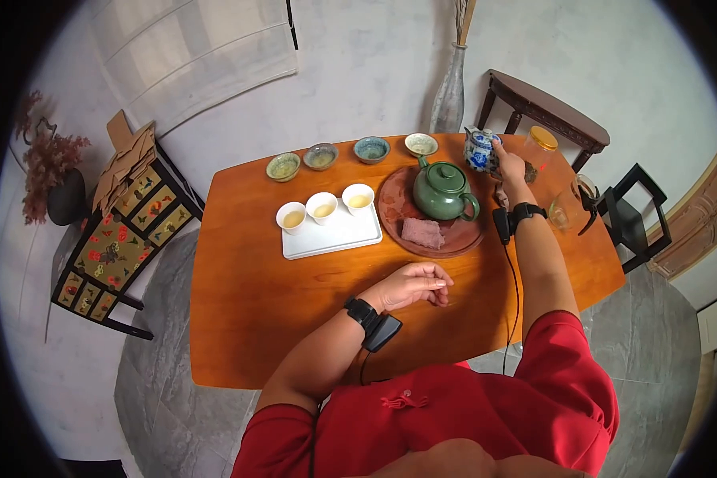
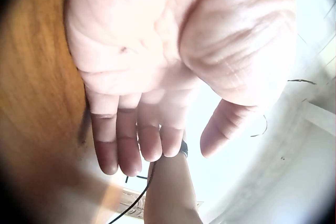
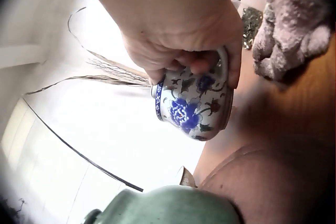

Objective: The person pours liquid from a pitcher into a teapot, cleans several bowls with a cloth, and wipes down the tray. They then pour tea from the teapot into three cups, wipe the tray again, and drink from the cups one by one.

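My right hand grips a blue-and-white floral porcelain teapot at the back right of the table. In the right wrist view, the fingers curl round the handle of the teapot, and the hand partly hides its upper side. My left hand hovers over the front of the table with relaxed fingers and nothing in them; the left wrist view shows its bare palm. Between the hands, a green teapot and a folded pink cloth sit on a round reddish-brown tray.
Three white cups of pale tea stand on a white tray. Several patterned bowls line the back edge. Right of my right hand are a yellow-lidded glass jar and a glass pitcher with a black handle. A cable trails from the right wrist.
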### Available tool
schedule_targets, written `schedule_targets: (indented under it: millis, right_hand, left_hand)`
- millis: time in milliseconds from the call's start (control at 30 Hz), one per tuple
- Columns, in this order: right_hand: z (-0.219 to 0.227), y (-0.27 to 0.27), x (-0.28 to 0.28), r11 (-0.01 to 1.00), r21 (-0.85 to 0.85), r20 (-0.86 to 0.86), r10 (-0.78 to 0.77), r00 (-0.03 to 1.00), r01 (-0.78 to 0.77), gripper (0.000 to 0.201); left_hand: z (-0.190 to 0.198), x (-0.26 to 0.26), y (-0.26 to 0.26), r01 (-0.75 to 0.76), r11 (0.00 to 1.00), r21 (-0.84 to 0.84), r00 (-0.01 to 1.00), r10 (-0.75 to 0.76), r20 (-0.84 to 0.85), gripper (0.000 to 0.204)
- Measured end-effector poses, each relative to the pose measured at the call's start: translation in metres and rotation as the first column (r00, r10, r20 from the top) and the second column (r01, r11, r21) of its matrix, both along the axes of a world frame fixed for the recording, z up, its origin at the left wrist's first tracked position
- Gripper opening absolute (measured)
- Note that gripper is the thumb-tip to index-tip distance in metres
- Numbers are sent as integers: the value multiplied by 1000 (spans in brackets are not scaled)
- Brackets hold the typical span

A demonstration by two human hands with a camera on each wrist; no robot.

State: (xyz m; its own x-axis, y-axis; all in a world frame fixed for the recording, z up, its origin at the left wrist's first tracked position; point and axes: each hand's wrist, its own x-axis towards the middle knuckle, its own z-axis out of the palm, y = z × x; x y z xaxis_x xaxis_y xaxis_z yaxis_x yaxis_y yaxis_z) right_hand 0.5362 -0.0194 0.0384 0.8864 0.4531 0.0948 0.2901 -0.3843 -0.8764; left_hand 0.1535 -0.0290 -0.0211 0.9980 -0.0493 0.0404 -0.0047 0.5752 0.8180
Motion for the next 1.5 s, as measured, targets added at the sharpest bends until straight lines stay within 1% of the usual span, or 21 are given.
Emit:
schedule_targets:
  millis: [67, 167, 233, 467, 567, 633, 667, 733, 767, 800, 867, 900, 933, 967, 1000, 1033, 1067, 1100, 1133, 1233, 1500]
  right_hand:
    - [-23, 9, 19, 1000, 26, -2, -15, 1000, 15, 77]
    - [-30, 6, 8, 998, 59, -3, -19, 1000, 19, 76]
    - [-34, 5, 2, 984, 177, -82, -11, 997, 25, 72]
    - [-38, -1, -5, 987, 159, -140, 13, 990, 9, 72]
    - [-38, 1, 4, 998, 67, -136, 5, 991, 4, 74]
    - [-43, 4, 11, 997, -21, 37, -73, 997, 74, 73]
    - [-46, 2, 14, 997, -22, 37, -69, 997, 70, 73]
    - [-33, -13, 5, 972, -134, 269, -154, 951, 195, 67]
    - [-17, -24, -13, 990, -37, 140, -128, 982, 134, 54]
    - [-15, -34, -20, 991, -38, 143, -123, 982, 129, 54]
    - [-15, -52, -28, 994, 103, 396, -85, 914, 48, 38]
    - [-15, -62, -31, 994, 100, 398, -81, 914, 44, 38]
    - [-14, -70, -34, 980, 194, 182, 0, 983, -36, 31]
    - [-14, -78, -37, 950, 300, -36, 105, 994, -90, 26]
    - [-12, -87, -43, 950, 298, -35, 108, 994, -92, 26]
    - [-7, -96, -49, 887, 451, -294, 250, 923, -96, 23]
    - [-3, -105, -54, 808, 587, -500, 407, 765, -46, 20]
    - [3, -108, -68, 767, 637, -585, 411, 699, 83, 20]
    - [-1, -112, -68, 768, 635, -585, 409, 700, 82, 20]
    - [-17, -117, -66, 644, 748, -613, 579, 538, 159, 16]
    - [-29, -113, -77, 639, 767, -501, 654, 566, -60, 15]
  left_hand:
    - [-1, 1, 0, 0, 1000, -1, 1000, 0, -3, 18]
    - [-4, 2, 2, 11, 1000, 8, 1000, -11, -3, 18]
    - [-5, 2, 2, 12, 1000, 5, 1000, -12, 2, 18]
    - [-3, 1, 1, 0, 1000, 3, 1000, 0, -10, 18]
    - [-2, 1, 1, -3, 1000, 4, 1000, 3, -13, 19]
    - [-2, 1, 1, 0, 1000, 8, 1000, 1, -11, 19]
    - [-2, 1, 1, -4, 1000, 6, 1000, 4, -11, 19]
    - [-2, 1, 1, 0, 1000, 5, 1000, 0, -18, 19]
    - [-3, 0, 1, -4, 1000, 3, 1000, 4, -17, 19]
    - [-3, 1, 1, 3, 1000, 4, 1000, -3, -9, 19]
    - [-4, 2, 2, 7, 1000, 4, 1000, -7, 1, 19]
    - [-4, 2, 2, 8, 1000, 6, 1000, -8, 5, 19]
    - [-4, 2, 2, 10, 1000, 9, 1000, -10, 9, 19]
    - [-4, 2, 2, 6, 1000, 8, 1000, -6, 10, 19]
    - [-4, 2, 2, 4, 1000, 12, 1000, -4, 9, 19]
    - [-4, 1, 2, 3, 1000, 15, 1000, -3, 7, 19]
    - [-5, 1, 2, 2, 1000, 12, 1000, -2, 7, 19]
    - [-5, 2, 2, 5, 1000, 9, 1000, -5, 6, 19]
    - [-5, 2, 2, 8, 1000, 5, 1000, -8, 6, 18]
    - [-5, 1, 2, 1, 1000, 26, 1000, -1, 7, 18]
    - [-2, -1, 0, -3, 1000, -9, 1000, 3, -5, 18]
